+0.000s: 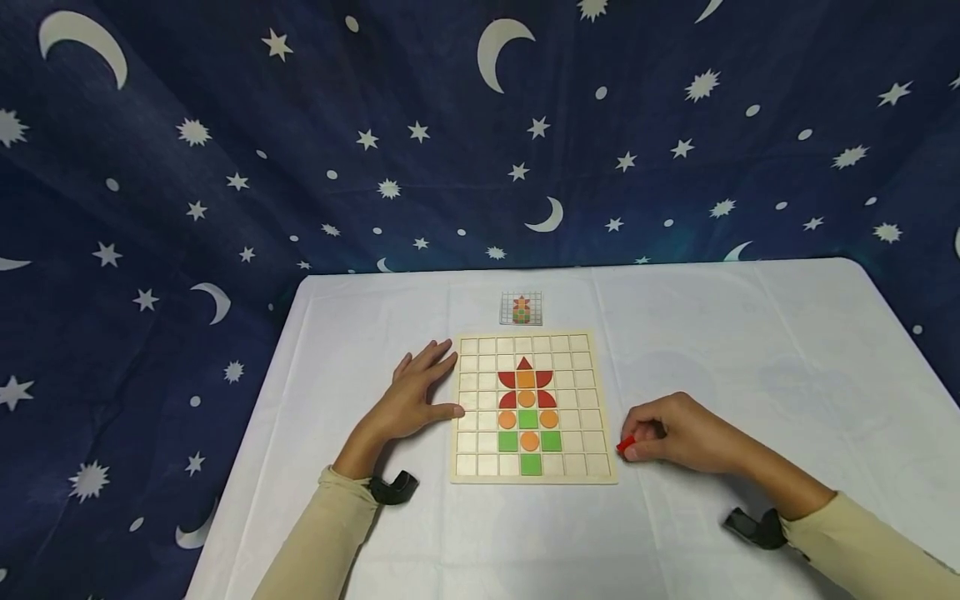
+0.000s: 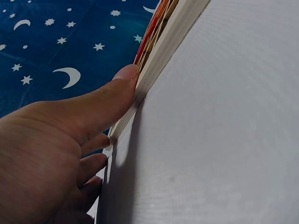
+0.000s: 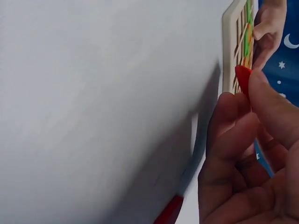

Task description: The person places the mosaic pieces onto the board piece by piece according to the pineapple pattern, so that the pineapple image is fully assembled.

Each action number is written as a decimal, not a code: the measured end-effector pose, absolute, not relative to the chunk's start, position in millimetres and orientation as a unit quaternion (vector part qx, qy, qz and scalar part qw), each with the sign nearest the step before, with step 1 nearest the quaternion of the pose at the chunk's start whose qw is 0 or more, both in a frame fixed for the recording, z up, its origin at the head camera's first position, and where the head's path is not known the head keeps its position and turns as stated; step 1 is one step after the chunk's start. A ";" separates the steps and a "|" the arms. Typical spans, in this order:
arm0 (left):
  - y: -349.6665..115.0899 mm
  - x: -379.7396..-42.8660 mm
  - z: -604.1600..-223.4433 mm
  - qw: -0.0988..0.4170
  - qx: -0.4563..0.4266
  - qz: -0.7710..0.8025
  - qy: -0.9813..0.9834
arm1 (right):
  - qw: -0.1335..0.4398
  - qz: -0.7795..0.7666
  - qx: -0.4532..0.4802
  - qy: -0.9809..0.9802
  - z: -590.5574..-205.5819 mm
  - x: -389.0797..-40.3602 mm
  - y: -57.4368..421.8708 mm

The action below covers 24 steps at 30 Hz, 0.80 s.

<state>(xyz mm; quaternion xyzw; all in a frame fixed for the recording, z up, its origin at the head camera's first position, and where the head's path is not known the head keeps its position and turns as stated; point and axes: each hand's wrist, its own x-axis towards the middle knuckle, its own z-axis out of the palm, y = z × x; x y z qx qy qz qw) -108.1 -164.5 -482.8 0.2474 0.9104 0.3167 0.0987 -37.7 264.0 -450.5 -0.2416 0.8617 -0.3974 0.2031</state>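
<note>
A wooden grid board (image 1: 581,362) lies on the table with red, orange and green flat pieces set in its middle columns. A red triangle (image 1: 524,364) tops the pattern, and a green square (image 1: 531,465) sits in its lowest row. My left hand (image 1: 411,396) rests at the board's left side, fingers spread, thumb touching the edge. Just right of the board, my right hand (image 1: 670,431) pinches a small red piece (image 3: 243,80) between thumb and fingers. Its full outline is hidden by the fingertips.
A small gridded pattern card (image 1: 534,298) lies beyond the board. Another red item (image 3: 169,211) shows at the bottom of the right wrist view. White cloth (image 1: 420,550) covers the table, and a dark blue star-and-moon curtain (image 1: 450,100) hangs behind it.
</note>
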 end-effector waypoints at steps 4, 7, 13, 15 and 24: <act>-164.6 -107.7 -482.7 0.102 0.246 0.314 0.911 | 0.216 -0.405 -0.230 0.858 -450.6 -37.9 253.0; -164.6 -107.3 -482.6 0.098 0.248 0.316 0.911 | 0.218 -0.413 -0.232 0.854 -450.9 -37.8 243.1; -164.7 -106.9 -483.1 0.101 0.249 0.317 0.910 | 0.197 -0.421 -0.250 0.849 -451.3 -36.0 221.2; -164.6 -107.1 -483.0 0.106 0.246 0.316 0.910 | 0.192 -0.422 -0.248 0.850 -451.5 -35.4 214.2; -164.8 -108.4 -484.2 0.107 0.240 0.313 0.913 | 0.200 -0.421 -0.228 0.855 -453.4 -32.8 185.1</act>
